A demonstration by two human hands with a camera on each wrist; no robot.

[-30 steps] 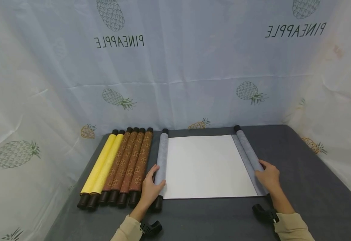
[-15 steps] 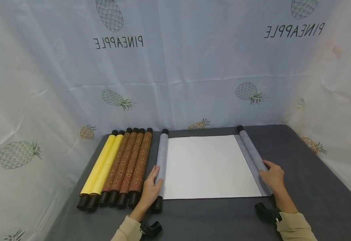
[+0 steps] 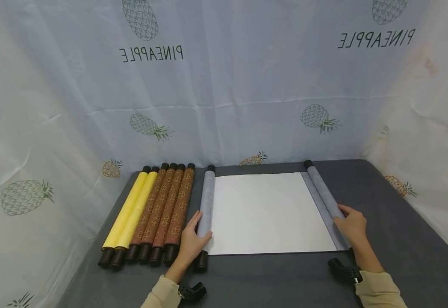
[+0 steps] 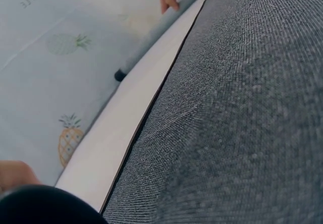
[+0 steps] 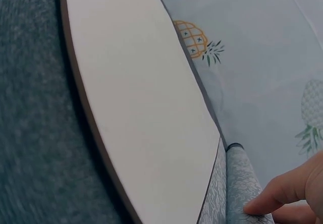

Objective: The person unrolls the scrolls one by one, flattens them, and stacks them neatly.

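A hanging scroll lies partly unrolled on the dark table, its white paper sheet (image 3: pixel 270 214) flat between two grey-blue rolls with black end knobs. My left hand (image 3: pixel 191 241) holds the near part of the left roll (image 3: pixel 207 192), thumb on its right side and fingers across its left. On the other side, my right hand (image 3: pixel 352 224) grips the right roll (image 3: pixel 322 186) near its lower end. A strip of grey patterned border (image 5: pixel 214 193) shows beside that roll in the right wrist view, with a fingertip (image 5: pixel 255 206) pressing on the roll.
Left of the open scroll lie two yellow rolled scrolls (image 3: pixel 135 214) and several brown patterned ones (image 3: pixel 178 209), side by side. Dark grey cloth covers the table (image 3: pixel 266 282). A pineapple-print curtain (image 3: pixel 231 85) hangs behind and at both sides.
My right hand has moved a little to the right with the right roll, and more of the sheet shows. The left hand stays at the left roll, its thumb shifting slightly.
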